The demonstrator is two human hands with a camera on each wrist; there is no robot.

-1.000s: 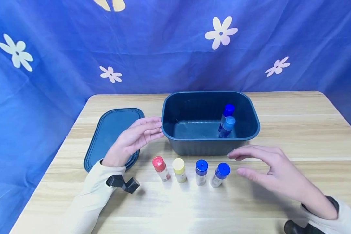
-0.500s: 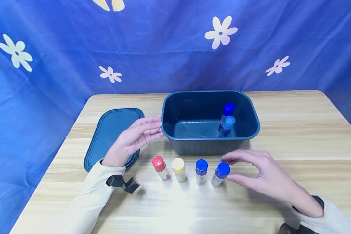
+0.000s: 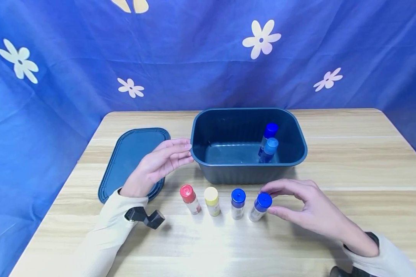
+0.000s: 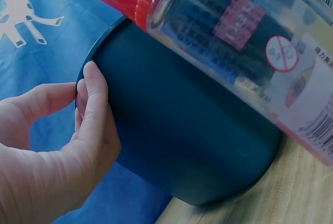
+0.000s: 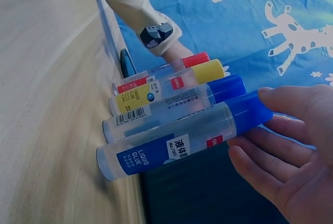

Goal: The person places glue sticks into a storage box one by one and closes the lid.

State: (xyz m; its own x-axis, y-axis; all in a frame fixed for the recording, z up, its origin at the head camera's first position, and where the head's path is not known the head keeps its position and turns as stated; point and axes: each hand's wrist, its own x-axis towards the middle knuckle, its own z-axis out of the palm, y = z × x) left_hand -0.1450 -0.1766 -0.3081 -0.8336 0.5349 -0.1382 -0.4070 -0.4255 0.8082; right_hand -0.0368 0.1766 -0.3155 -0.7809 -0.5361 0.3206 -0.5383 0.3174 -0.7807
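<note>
My right hand (image 3: 306, 209) pinches the blue cap of the rightmost liquid glue bottle (image 5: 171, 146), thumb on one side and fingers on the other. This bottle stands on the table, slightly tilted in the head view. To its left stand another blue-capped glue bottle (image 3: 238, 204), a yellow-capped one (image 3: 212, 201) and a red-capped one (image 3: 190, 199). My left hand (image 3: 156, 167) rests its fairly straight fingertips against the left rim of a dark teal bin (image 3: 242, 175). Inside the bin, at its right, two blue-capped glue bottles (image 3: 268, 150) stand upright.
A dark teal lid (image 3: 128, 157) lies flat on the wooden table (image 3: 350, 154), partly under the left forearm. A blue cloth (image 3: 194, 57) with white flowers hangs behind the table. The red-capped bottle looms close in the left wrist view.
My right hand has moved left to the rightmost blue-capped glue bottle and closed its thumb and fingers around the cap. The left hand and the bin have stayed in place.
</note>
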